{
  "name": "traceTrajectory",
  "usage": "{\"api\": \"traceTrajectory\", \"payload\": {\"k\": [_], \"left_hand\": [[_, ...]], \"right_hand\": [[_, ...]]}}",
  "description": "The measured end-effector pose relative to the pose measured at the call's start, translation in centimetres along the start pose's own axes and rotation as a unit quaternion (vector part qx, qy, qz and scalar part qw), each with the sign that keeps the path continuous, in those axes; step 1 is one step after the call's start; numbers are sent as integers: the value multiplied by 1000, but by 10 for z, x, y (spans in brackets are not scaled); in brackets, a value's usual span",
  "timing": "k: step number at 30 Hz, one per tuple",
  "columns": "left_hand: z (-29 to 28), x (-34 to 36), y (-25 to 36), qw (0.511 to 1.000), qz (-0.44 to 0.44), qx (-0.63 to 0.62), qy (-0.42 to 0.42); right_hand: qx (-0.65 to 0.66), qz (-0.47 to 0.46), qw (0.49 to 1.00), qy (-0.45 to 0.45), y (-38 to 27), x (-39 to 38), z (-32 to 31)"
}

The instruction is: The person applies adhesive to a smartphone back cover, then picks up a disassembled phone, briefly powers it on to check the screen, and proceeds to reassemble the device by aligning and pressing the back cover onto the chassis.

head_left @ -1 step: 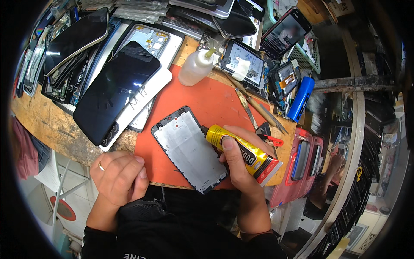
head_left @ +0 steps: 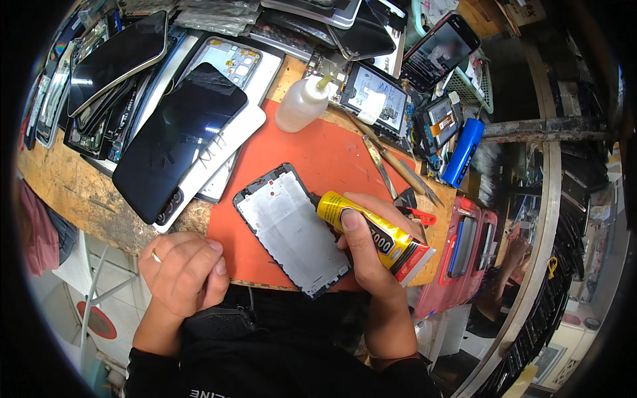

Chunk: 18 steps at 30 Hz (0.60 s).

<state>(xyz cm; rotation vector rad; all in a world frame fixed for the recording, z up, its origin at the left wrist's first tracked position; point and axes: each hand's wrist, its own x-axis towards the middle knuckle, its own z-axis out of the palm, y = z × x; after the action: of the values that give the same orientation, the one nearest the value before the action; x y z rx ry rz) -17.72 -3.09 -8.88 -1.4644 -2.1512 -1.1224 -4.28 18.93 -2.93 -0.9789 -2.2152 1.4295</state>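
Observation:
My right hand [head_left: 365, 245] is wrapped round a yellow and black glue tube [head_left: 340, 211] with a red and silver end. The tube's dark nozzle points left, at the right edge of a phone frame [head_left: 285, 215]. That frame has a bare silvery plate and a black rim, and lies tilted on an orange mat [head_left: 232, 249]. Some of my right fingers are hidden behind the tube and beside the frame. My left hand [head_left: 182, 268], with a ring on one finger, is curled closed at the mat's front left edge. Nothing shows in it.
A white-capped plastic bottle [head_left: 302, 105] stands at the mat's far edge. Tweezers [head_left: 379, 162] and a wooden-handled tool [head_left: 408, 169] lie right of it. A large black phone screen [head_left: 179, 136] rests on stacked parts at left. A blue cylinder [head_left: 464, 152] is at far right.

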Motion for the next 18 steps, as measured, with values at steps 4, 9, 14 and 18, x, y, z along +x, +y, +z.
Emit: {"api": "traceTrajectory", "payload": {"k": [4,9,14,18], "left_hand": [[0,-2,-2,1000,5,-3,-1],[1,0,-6,1000,12,-2,2],[1,-1,-5,1000,10,3,-1],[2,-3,-6,1000,10,4,1]], "right_hand": [[-7,-8,1000,-1,-1,2,1],[-4,-15,1000,2,-1,8,5],[-4,-10,1000,0,-1,10,6],[3,-4,1000,4,-1,11,7]]}}
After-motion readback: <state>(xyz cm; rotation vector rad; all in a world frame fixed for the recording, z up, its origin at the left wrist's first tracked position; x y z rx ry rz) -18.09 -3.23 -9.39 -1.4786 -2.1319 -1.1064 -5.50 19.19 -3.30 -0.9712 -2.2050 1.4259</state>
